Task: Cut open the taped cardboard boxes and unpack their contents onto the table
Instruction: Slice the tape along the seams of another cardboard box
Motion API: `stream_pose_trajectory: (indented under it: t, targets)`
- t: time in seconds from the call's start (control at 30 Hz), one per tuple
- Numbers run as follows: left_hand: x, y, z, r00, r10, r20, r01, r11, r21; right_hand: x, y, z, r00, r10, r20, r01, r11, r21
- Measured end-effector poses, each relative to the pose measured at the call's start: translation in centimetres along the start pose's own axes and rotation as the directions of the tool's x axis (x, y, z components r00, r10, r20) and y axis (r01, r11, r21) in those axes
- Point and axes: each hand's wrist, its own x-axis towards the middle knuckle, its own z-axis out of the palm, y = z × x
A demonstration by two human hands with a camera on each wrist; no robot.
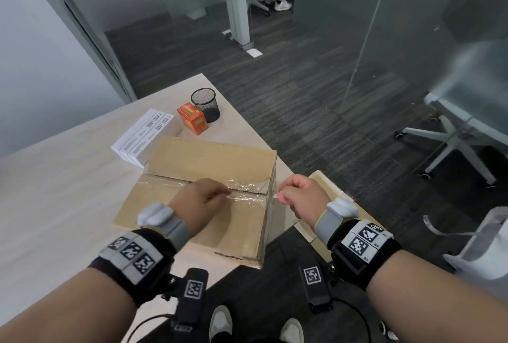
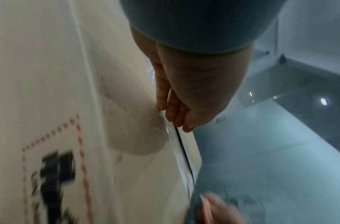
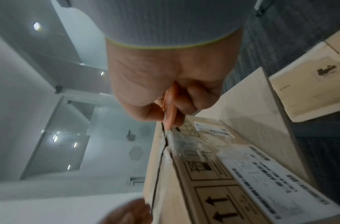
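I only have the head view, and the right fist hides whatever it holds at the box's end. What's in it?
Observer: The right wrist view shows the right hand gripping an orange cutter, its tip at the flap seam on the cardboard box.
Operator: Is the tape there cut through?
Observer: Clear tape is bunched beside the tip, and the seam below it shows as a dark open line.
Operator: And the left hand?
Observer: The left wrist view shows the left hand with its fingers lying straight along the taped top seam, holding nothing.
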Motion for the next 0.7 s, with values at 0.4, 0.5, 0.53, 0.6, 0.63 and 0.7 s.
stream_pose_trajectory:
  t: [0.4, 0.5, 0.53, 0.6, 0.63, 0.7]
  targets:
    - [-0.1, -8.4, -4.6, 0.839, -0.534, -0.107, 0.539, 0.842, 0.024, -0.9, -4.1, 3.1, 0.998, -0.057, -0.006, 0.056, 0.957, 0.284]
    - [-0.4, -7.8, -4.0, 0.863, -0.502, -0.051, 0.504, 0.863, 0.028, -1.0, -5.4, 5.4, 0.998, -0.06, 0.023, 0.049, 0.941, 0.336]
    - [-0.5, -7.8, -3.9, 0.874, -0.484, -0.029, 0.485, 0.874, 0.019, -1.1, -6.1, 6.5, 0.998, -0.062, 0.033, 0.047, 0.94, 0.339]
    - [-0.7, -6.8, -3.4, 0.898, -0.439, -0.008, 0.439, 0.898, 0.032, -1.2, -6.6, 7.7, 0.998, -0.038, 0.05, 0.017, 0.933, 0.359]
    - [-0.8, -6.7, -3.5, 0.914, -0.405, -0.033, 0.406, 0.914, 0.018, -1.2, -7.1, 8.7, 0.999, -0.025, 0.048, 0.007, 0.937, 0.348]
    - [-0.6, -6.3, -4.1, 0.944, -0.316, -0.094, 0.305, 0.946, -0.115, -1.2, -7.6, 10.4, 0.999, -0.015, 0.052, -0.003, 0.944, 0.329]
